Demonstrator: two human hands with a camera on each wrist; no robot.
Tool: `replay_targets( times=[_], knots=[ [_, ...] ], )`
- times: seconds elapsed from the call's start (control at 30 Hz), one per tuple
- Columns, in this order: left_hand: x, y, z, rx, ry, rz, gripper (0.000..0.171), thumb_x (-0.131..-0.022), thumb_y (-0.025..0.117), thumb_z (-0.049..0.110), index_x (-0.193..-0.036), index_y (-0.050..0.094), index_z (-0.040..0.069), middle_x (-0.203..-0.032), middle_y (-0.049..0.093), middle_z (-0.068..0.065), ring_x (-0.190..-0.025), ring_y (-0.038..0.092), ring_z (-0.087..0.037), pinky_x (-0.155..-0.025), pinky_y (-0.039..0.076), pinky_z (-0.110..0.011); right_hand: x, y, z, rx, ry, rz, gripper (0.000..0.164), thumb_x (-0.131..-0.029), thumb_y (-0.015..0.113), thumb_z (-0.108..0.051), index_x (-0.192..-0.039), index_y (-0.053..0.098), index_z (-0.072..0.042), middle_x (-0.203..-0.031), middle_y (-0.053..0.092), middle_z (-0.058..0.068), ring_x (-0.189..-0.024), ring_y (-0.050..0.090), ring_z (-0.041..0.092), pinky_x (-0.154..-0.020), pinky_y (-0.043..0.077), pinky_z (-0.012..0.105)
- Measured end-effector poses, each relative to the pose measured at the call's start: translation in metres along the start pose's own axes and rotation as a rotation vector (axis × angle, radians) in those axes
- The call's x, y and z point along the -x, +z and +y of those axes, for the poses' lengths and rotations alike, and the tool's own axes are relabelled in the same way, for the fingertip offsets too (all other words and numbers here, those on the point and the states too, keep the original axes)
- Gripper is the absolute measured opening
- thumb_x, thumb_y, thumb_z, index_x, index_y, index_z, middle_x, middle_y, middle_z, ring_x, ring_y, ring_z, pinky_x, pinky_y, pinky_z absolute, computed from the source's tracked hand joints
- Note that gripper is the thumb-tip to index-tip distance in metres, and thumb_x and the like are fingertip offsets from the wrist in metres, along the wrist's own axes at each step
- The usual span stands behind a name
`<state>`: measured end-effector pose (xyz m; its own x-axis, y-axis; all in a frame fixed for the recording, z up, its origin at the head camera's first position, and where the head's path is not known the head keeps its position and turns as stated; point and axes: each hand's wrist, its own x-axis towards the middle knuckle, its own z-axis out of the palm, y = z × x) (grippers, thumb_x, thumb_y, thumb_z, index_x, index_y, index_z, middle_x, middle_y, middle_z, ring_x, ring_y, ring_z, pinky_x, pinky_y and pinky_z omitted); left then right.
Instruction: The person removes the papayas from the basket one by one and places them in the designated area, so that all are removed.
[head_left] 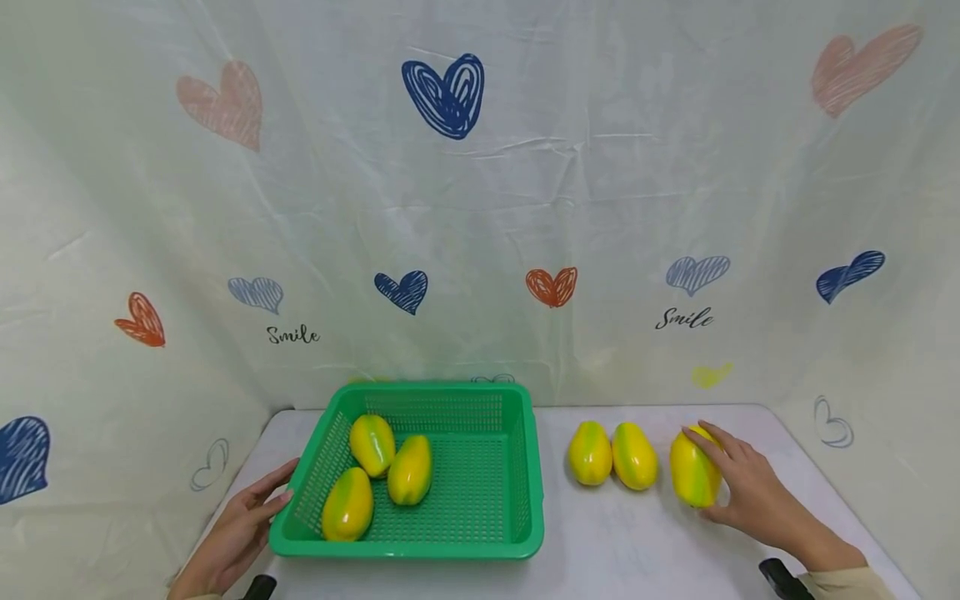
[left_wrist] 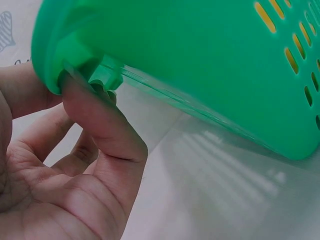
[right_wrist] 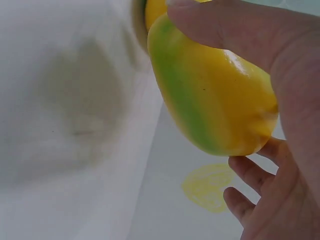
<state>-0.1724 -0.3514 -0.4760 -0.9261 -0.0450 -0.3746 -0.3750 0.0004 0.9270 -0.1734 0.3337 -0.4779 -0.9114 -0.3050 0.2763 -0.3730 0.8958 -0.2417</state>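
My right hand (head_left: 757, 492) grips a glossy yellow papaya (head_left: 695, 467) with a green stripe, at the right side of the table. In the right wrist view, the thumb lies across the upper part of this papaya (right_wrist: 215, 95) and fingertips show at its lower end. Just left of it, two similar papayas (head_left: 590, 454) lie side by side. A green plastic basket (head_left: 405, 549) stands left of centre with three papayas (head_left: 347, 506) in its left half. My left hand (head_left: 243, 529) pinches the basket's left rim, thumb hooked over it in the left wrist view.
The white table (head_left: 600, 542) ends at a pale curtain (head_left: 480, 208) printed with hearts, which hangs close behind and along both sides. The basket's back rim reaches near the table's far edge.
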Motion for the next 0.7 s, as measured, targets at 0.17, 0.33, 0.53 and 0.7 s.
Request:
replay_targets(
  times=[0.17,0.33,0.53,0.7],
  knots=[
    [0.000,0.001,0.001,-0.006,0.001,0.001,0.070,-0.112,0.054,0.013,-0.168,0.012,0.003,-0.175,0.007,-0.025,-0.098,0.059,0.012,-0.097,0.057,-0.020,0.002,0.008,0.008,-0.028,0.044,-0.053,0.114,-0.057,0.105,-0.023,-0.153,0.046,-0.004,-0.155,0.038,0.031,-0.128,0.047,0.056,-0.100,0.041,0.081],
    [0.000,0.002,0.002,-0.016,0.005,0.005,0.069,-0.112,0.052,0.011,-0.168,0.013,0.002,-0.175,0.007,-0.025,-0.097,0.058,0.012,-0.097,0.057,-0.019,0.003,0.013,0.012,-0.054,0.063,-0.079,0.116,-0.057,0.105,-0.022,-0.154,0.045,-0.002,-0.156,0.038,0.033,-0.129,0.048,0.057,-0.100,0.044,0.079],
    [0.001,0.003,0.001,0.004,0.002,0.012,0.069,-0.112,0.052,0.010,-0.168,0.012,0.003,-0.175,0.007,-0.025,-0.097,0.060,0.011,-0.098,0.057,-0.020,0.003,0.021,0.013,-0.084,0.083,-0.113,0.114,-0.058,0.105,-0.021,-0.152,0.044,0.000,-0.156,0.038,0.034,-0.131,0.047,0.057,-0.102,0.045,0.078],
    [0.001,0.003,0.000,0.002,0.005,0.012,0.069,-0.112,0.052,0.010,-0.168,0.012,0.002,-0.175,0.007,-0.025,-0.098,0.061,0.011,-0.098,0.057,-0.020,0.003,0.026,0.015,-0.099,0.081,-0.116,0.115,-0.057,0.105,-0.022,-0.151,0.043,0.001,-0.156,0.039,0.033,-0.132,0.046,0.056,-0.105,0.042,0.078]
  ],
)
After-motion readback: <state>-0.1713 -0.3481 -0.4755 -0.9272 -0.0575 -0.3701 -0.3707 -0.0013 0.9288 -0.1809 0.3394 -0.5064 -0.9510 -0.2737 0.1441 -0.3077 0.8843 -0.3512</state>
